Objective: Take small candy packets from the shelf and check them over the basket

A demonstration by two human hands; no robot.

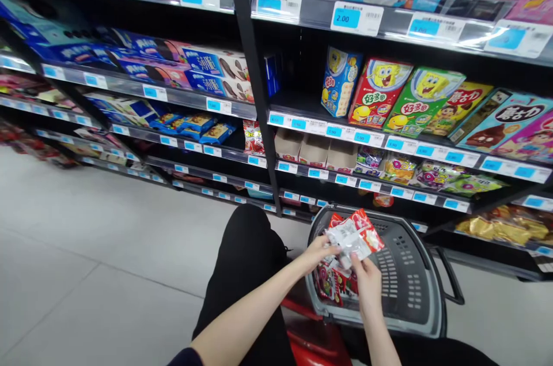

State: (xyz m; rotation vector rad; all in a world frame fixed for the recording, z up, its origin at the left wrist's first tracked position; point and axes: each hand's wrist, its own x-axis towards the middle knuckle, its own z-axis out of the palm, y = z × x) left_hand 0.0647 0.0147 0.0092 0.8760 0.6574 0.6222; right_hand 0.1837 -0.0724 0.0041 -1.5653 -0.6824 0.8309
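Observation:
Over a grey shopping basket, my left hand and my right hand both grip a small red and silver-white candy packet. The left fingers pinch its left edge, while my right thumb presses on its lower side. More red candy packets lie in the basket beneath my hands, partly hidden by them. The packet's printing is too blurred to read.
Store shelves run across ahead, with snack boxes, gummy candy bags and biscuit packs. Open cartons stand on a lower shelf. The basket's black handle sticks out right. Something red is below the basket.

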